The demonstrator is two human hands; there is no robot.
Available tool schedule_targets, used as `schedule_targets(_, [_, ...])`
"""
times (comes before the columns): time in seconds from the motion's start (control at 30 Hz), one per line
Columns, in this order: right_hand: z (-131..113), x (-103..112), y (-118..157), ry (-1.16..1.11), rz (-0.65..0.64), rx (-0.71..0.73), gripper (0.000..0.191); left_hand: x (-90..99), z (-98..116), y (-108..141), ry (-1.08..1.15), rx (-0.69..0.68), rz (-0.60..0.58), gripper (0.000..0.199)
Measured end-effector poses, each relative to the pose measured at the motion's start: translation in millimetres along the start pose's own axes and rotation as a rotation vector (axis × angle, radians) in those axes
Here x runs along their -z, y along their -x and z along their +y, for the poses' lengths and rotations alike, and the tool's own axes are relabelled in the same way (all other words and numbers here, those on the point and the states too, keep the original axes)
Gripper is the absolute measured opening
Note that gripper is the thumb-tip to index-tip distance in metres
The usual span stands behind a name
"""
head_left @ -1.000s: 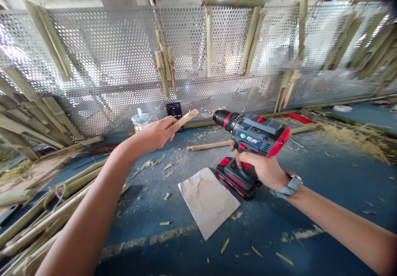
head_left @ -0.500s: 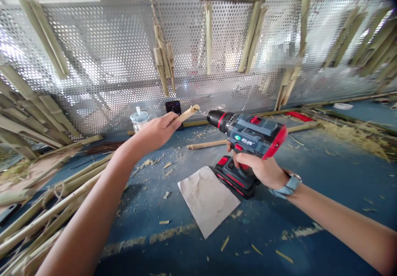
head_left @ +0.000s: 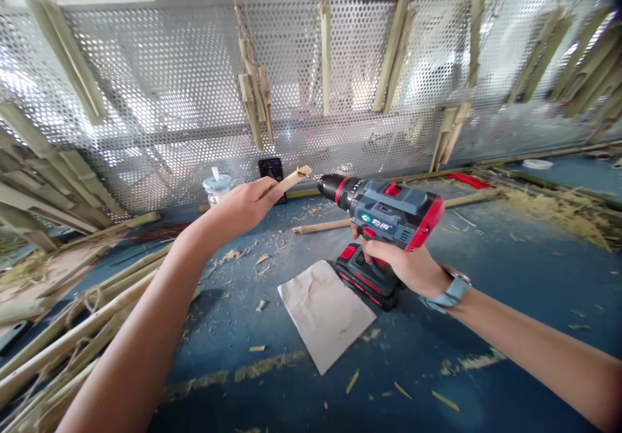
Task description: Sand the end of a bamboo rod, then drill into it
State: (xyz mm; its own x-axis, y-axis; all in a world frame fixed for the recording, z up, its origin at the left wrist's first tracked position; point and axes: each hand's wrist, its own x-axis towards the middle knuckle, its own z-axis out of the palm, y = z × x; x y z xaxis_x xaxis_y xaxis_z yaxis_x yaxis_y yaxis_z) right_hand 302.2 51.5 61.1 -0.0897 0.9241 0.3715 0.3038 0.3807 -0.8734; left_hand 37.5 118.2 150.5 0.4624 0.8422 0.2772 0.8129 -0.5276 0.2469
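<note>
My left hand [head_left: 245, 205] grips a short bamboo strip [head_left: 294, 178], and the strip's cut end sticks out past my fingers towards the drill. My right hand [head_left: 403, 266] is closed around the pistol grip of a blue, black and red cordless drill [head_left: 389, 212], with its battery pack [head_left: 362, 276] at the bottom. The thin drill bit [head_left: 311, 176] points left, its tip right at the end of the strip. A light blue watch [head_left: 449, 293] sits on my right wrist.
A creased paper sheet [head_left: 325, 315] lies on the blue, shaving-strewn workbench [head_left: 510, 303]. Behind stand a plastic cup [head_left: 217, 188] and a phone [head_left: 271, 170]. Bamboo poles [head_left: 72, 336] lie at left. Bamboo pieces hang on a perforated metal screen [head_left: 194, 83].
The drill has moved left, and its bit has closed the gap to the end of the bamboo strip. My left hand has shifted slightly, and the view has tilted a little.
</note>
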Motion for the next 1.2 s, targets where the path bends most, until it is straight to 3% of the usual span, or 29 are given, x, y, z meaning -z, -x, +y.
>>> schedule_targets(0.23, [-6,-2,-1,0.069,0.009,0.068,0.002,2.6,0,1,-0.031,-0.015,-0.016,0.027])
schedule_targets(0.57, [-9,-5,1,0.116,0.001,0.088,0.006,0.7,2,4,-0.148,-0.051,0.008,0.027])
schedule_targets(1.2, [-10,-7,1,0.206,0.056,0.168,0.007,2.0,30,15,-0.539,0.047,0.002,0.028])
